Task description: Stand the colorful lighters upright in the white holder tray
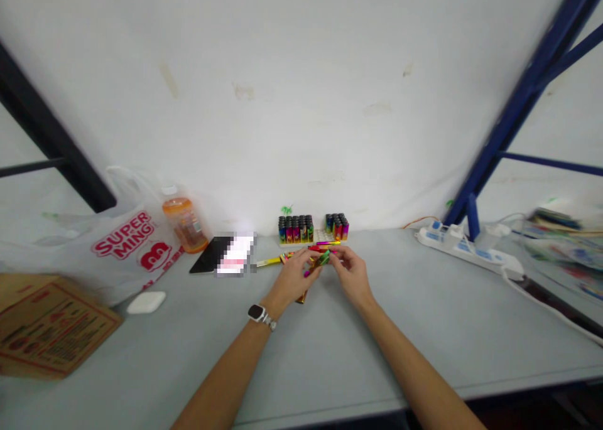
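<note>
My left hand (296, 275), with a watch (258, 314) on its wrist, is closed in a pinch on a small shiny green piece (325, 258). From the other side, the fingertips of my right hand (349, 272) pinch at the same piece; its exact kind is too small to make out. Behind my hands, colourful small cylinders with black tops, like lighters, stand upright in two groups, a left one (296, 229) and a right one (337, 226), on a pale tray (321, 235). Shiny red and pink strips (325, 243) lie before the tray. My fingers partly hide more small colourful pieces.
A yellow cutter-like tool (268, 262) lies left of my hands, near a dark tablet (207, 254). Farther left are an orange bottle (185, 223), a plastic bag (98, 254), a white case (146, 302) and a carton (56, 329). A power strip (471, 252) lies right, by a blue post (509, 122).
</note>
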`<state>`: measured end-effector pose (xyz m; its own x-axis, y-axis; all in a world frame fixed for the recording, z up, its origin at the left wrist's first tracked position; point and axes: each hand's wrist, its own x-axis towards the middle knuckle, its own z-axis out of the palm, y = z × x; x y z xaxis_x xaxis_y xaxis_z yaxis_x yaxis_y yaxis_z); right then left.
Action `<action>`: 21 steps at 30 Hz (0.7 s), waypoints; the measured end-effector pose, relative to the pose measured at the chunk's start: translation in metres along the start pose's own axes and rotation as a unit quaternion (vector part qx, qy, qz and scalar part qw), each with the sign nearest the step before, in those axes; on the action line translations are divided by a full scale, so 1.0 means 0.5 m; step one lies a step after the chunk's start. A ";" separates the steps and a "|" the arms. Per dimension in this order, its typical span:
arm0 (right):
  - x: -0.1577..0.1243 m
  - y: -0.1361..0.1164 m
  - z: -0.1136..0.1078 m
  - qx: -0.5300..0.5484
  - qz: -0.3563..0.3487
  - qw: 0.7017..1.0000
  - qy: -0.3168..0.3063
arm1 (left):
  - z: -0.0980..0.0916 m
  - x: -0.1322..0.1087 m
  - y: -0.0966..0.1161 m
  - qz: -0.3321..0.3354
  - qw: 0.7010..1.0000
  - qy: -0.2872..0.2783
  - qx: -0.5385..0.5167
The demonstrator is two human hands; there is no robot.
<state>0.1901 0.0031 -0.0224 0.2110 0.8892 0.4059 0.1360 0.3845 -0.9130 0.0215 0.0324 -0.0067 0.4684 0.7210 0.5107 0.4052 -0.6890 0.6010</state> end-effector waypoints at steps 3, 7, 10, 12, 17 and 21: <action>-0.005 0.001 0.011 0.019 -0.011 1.000 0.005 | 0.008 0.001 -0.004 -0.034 0.998 0.004 -0.044; -0.016 -0.005 0.025 -0.003 -0.030 0.999 0.027 | 0.024 0.001 0.002 -0.063 0.991 0.033 -0.111; -0.022 -0.012 0.033 -0.049 -0.051 0.997 0.001 | 0.037 0.001 0.016 -0.060 0.985 0.039 -0.156; -0.023 -0.018 0.037 -0.053 -0.064 0.996 -0.013 | 0.039 0.000 0.024 -0.052 0.985 0.038 -0.157; -0.021 -0.028 0.036 0.070 -0.019 0.997 0.025 | 0.011 -0.001 0.031 -0.014 0.997 0.061 -0.050; -0.024 -0.032 0.036 0.163 0.091 0.982 0.003 | -0.011 0.000 0.026 -0.023 0.995 0.093 -0.020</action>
<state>0.1681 -0.0093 -0.0131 0.2097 0.9494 0.2338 -0.2218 0.2791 -0.9343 0.0225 0.0238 0.0044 0.2947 0.7552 0.5856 0.3897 -0.6545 0.6479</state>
